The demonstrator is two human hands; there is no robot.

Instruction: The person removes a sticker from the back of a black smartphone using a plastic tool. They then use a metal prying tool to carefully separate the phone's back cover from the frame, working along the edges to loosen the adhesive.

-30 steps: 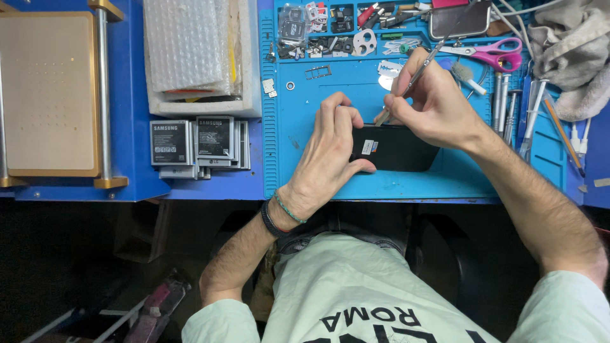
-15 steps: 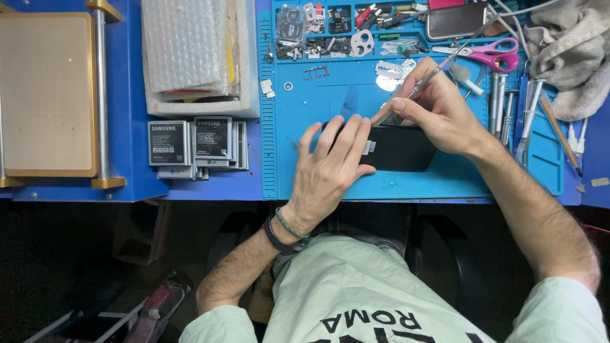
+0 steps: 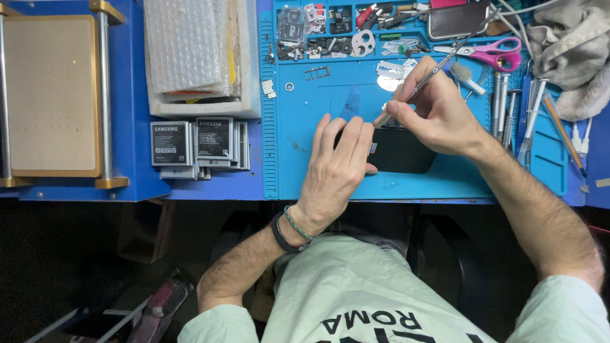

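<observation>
1. Head view: the left hand (image 3: 337, 166) lies flat, fingers spread, pressing on a black phone (image 3: 399, 150) on the blue mat (image 3: 305, 127) of the table.
2. The right hand (image 3: 434, 113) pinches a thin metal tool (image 3: 424, 80), its tip at the phone's top edge.
3. Pink scissors (image 3: 492, 53) lie beyond.

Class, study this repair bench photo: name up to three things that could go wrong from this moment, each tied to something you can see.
1. The right hand presses a thin metal-shafted tool at the edge of the black rectangular device; a slip might gouge it or jab the left hand steadying it.
2. Small loose metal parts lie on the blue work mat beside the right hand; a sweep could scatter them.
3. The pink-handled scissors lie near that wrist and may get knocked.
</observation>
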